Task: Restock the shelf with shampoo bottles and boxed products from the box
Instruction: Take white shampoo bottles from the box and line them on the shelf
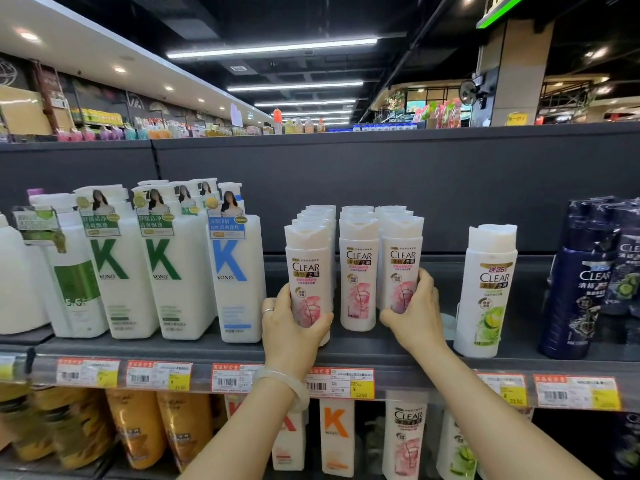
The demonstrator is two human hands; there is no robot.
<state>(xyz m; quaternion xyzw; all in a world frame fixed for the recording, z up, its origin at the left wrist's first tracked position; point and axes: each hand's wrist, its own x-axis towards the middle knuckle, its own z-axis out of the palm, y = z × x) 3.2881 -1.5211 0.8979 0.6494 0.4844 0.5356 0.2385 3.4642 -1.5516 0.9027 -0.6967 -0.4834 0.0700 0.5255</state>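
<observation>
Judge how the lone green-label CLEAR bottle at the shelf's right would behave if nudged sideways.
The green-label CLEAR bottle is tall and narrow and stands alone, so it would probably tip rather than slide. Its glossy plastic looks stiff and likely a bit slippery. The flat-sided body suggests it would not roll far.

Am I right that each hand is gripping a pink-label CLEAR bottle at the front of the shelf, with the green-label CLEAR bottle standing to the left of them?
Not quite: the green-label CLEAR bottle stands to the right of them, not the left, as the head view shows. The rest holds: the left hand grips one pink-label CLEAR bottle and the right hand another, at the shelf front.
</observation>
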